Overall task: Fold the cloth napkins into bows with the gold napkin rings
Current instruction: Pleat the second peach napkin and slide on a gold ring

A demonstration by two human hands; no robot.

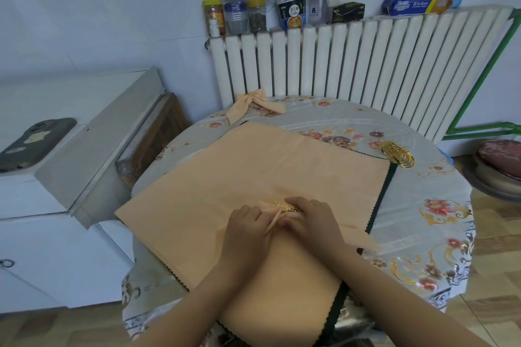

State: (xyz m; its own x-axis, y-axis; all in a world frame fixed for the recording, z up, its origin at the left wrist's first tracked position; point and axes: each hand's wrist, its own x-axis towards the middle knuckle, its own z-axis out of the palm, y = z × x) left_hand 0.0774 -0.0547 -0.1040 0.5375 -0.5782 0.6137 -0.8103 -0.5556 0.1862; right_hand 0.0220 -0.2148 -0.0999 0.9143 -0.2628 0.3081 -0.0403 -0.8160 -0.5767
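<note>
On the round table point(439, 205) with its flowered cover, a stack of peach cloth napkins point(253, 172) lies spread flat, and every place here is given from that stack. At the near middle of the stack, both hands meet over a gathered napkin point(275, 220) whose bunched folds show between them. The left hand point(245, 224) curls its fingers around the gathered cloth from the left, and a thin pinched fold sticks out by its fingertips. The right hand point(313, 218) grips the same bunch from the right, fingers bent over the top. A gold napkin ring point(287, 206) with a leaf pattern sits on the bunch just beyond the knuckles, touching the fingers of both hands; whether the cloth already passes fully through it cannot be told. Under the stack, dark green cloth with a zigzag edge point(379, 200) shows along the right side. Beyond the far left corner of the stack, a finished bow point(255, 105) in the same peach cloth lies on the table with a gold ring at its knot. Off the far right corner rests a heap of spare gold rings point(397, 153). Behind the table stands a white radiator point(366, 65) with jars and packets on top.
</note>
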